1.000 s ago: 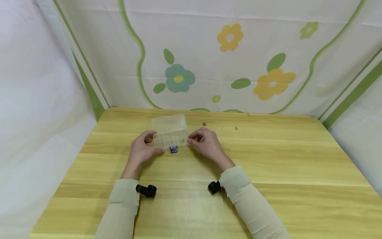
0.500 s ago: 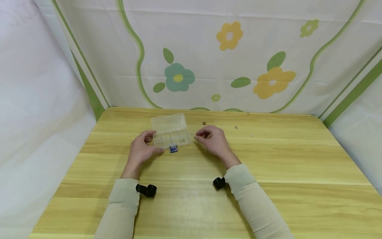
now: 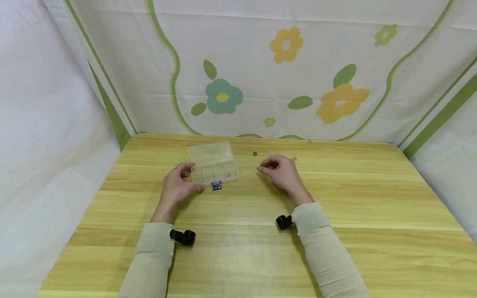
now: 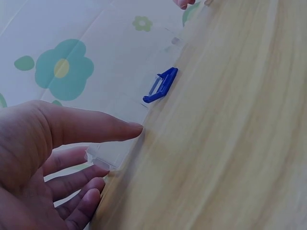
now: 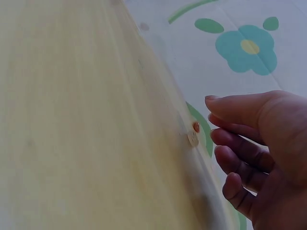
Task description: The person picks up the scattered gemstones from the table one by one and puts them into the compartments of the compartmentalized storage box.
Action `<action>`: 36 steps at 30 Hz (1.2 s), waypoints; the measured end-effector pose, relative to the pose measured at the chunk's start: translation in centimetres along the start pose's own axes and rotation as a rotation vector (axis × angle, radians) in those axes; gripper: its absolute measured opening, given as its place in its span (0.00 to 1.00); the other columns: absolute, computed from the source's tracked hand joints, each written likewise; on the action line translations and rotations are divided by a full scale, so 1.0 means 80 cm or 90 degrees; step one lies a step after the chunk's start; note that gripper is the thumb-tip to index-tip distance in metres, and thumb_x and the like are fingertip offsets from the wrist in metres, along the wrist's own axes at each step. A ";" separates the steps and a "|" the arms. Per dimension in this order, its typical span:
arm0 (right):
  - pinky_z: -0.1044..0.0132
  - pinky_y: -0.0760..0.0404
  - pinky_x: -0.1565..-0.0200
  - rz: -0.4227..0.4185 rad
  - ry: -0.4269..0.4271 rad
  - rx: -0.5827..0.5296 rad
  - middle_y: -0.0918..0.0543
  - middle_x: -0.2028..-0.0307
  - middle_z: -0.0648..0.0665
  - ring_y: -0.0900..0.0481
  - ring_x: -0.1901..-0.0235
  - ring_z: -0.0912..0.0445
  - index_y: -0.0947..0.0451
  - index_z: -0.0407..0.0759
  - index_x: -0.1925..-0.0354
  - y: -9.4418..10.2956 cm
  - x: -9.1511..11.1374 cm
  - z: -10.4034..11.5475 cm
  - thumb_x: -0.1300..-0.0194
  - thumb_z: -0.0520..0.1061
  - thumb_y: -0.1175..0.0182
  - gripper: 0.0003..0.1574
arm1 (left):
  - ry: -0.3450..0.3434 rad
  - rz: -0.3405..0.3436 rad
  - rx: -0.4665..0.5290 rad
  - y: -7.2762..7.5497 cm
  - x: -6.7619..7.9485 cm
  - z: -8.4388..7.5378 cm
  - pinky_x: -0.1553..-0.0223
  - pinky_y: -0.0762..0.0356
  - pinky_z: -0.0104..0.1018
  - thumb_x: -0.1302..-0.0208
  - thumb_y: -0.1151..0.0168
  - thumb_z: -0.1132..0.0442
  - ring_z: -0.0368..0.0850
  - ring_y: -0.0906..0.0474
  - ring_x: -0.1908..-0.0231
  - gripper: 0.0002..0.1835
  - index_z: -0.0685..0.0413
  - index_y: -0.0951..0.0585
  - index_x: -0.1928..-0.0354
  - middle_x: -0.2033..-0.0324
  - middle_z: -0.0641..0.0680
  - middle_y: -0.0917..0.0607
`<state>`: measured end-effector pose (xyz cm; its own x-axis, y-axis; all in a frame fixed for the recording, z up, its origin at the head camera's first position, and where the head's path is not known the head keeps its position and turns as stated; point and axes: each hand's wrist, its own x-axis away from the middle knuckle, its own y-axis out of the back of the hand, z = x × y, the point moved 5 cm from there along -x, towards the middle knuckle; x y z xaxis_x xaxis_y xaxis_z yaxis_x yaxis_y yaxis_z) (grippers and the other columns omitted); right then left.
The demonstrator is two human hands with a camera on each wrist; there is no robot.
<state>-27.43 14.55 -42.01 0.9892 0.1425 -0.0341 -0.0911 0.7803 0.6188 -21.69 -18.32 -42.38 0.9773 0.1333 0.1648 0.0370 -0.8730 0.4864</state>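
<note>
A clear plastic compartment box (image 3: 208, 171) lies on the table with its lid (image 3: 210, 153) folded back. Its blue latch (image 3: 216, 185) hangs at the front edge. The left hand (image 3: 178, 184) holds the box's left end, thumb along the front edge and fingers round the side. One small pale piece (image 3: 229, 174) sits in a front compartment towards the right. To the right of the box, the right hand (image 3: 280, 171) hovers with loosely curled fingers and holds nothing. In the right wrist view a small reddish-brown bead (image 5: 195, 127) and a clear one (image 5: 193, 139) show beyond its fingertips.
Behind the right hand lie a brown bead (image 3: 255, 153), a tiny clear piece (image 3: 270, 151) and a greyish piece (image 3: 295, 159). Another pale piece (image 3: 314, 169) is farther right. A flowered cloth (image 3: 253, 74) hangs at the table's back edge.
The right hand has left the box's right end and moved rightward over the table, its fingers loosening. The left hand and the box have stayed in place.
</note>
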 end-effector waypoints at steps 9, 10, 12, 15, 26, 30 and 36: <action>0.58 0.18 0.53 0.012 -0.008 0.017 0.11 0.53 0.44 0.16 0.57 0.50 0.10 0.47 0.54 0.009 -0.001 -0.013 0.30 0.50 0.27 0.11 | 0.001 0.000 -0.002 0.000 0.001 0.001 0.27 0.29 0.61 0.44 0.19 0.65 0.63 0.29 0.31 0.43 0.52 0.25 0.25 0.29 0.62 0.22; 0.59 0.18 0.53 0.011 -0.009 0.018 0.10 0.53 0.44 0.16 0.57 0.50 0.09 0.47 0.54 0.010 -0.001 -0.015 0.30 0.50 0.26 0.11 | 0.001 0.000 -0.004 0.000 0.001 0.001 0.27 0.29 0.61 0.44 0.19 0.65 0.63 0.29 0.31 0.43 0.52 0.25 0.25 0.29 0.62 0.22; 0.59 0.17 0.54 0.009 -0.014 0.019 0.10 0.53 0.44 0.16 0.57 0.50 0.09 0.47 0.54 0.013 -0.001 -0.017 0.31 0.51 0.26 0.12 | 0.001 0.000 -0.004 0.000 0.001 0.001 0.27 0.29 0.61 0.44 0.19 0.65 0.63 0.29 0.31 0.43 0.52 0.25 0.25 0.29 0.62 0.22; 0.60 0.18 0.54 0.012 -0.016 0.025 0.11 0.54 0.44 0.16 0.57 0.51 0.09 0.47 0.54 0.015 -0.001 -0.019 0.31 0.51 0.26 0.12 | 0.002 0.000 -0.007 0.000 0.001 0.001 0.27 0.29 0.61 0.45 0.19 0.64 0.63 0.29 0.31 0.43 0.52 0.25 0.25 0.30 0.62 0.22; 0.45 0.29 0.31 0.053 -0.001 0.041 0.14 0.53 0.44 0.20 0.56 0.48 0.08 0.50 0.57 0.015 0.002 -0.020 0.33 0.51 0.24 0.08 | 0.003 -0.004 -0.012 -0.001 -0.001 0.001 0.27 0.28 0.60 0.45 0.19 0.64 0.62 0.29 0.31 0.43 0.52 0.25 0.26 0.30 0.63 0.23; 0.50 0.23 0.43 0.054 0.004 0.045 0.14 0.54 0.45 0.20 0.57 0.49 0.07 0.52 0.59 0.015 0.002 -0.019 0.34 0.51 0.23 0.07 | 0.004 -0.005 -0.011 -0.001 -0.001 0.001 0.27 0.28 0.60 0.46 0.19 0.65 0.62 0.29 0.31 0.43 0.52 0.25 0.26 0.30 0.63 0.23; 0.45 0.27 0.33 0.063 0.025 0.048 0.14 0.55 0.45 0.20 0.59 0.49 0.07 0.52 0.60 0.014 0.002 -0.019 0.35 0.50 0.22 0.06 | 0.005 -0.006 -0.012 -0.001 -0.002 0.001 0.27 0.28 0.60 0.45 0.19 0.65 0.62 0.29 0.31 0.43 0.52 0.25 0.26 0.30 0.63 0.23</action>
<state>-27.56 16.37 -42.51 0.9703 0.2420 0.0004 -0.1781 0.7129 0.6783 -21.81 -18.33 -42.47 0.9752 0.1450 0.1673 0.0420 -0.8630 0.5035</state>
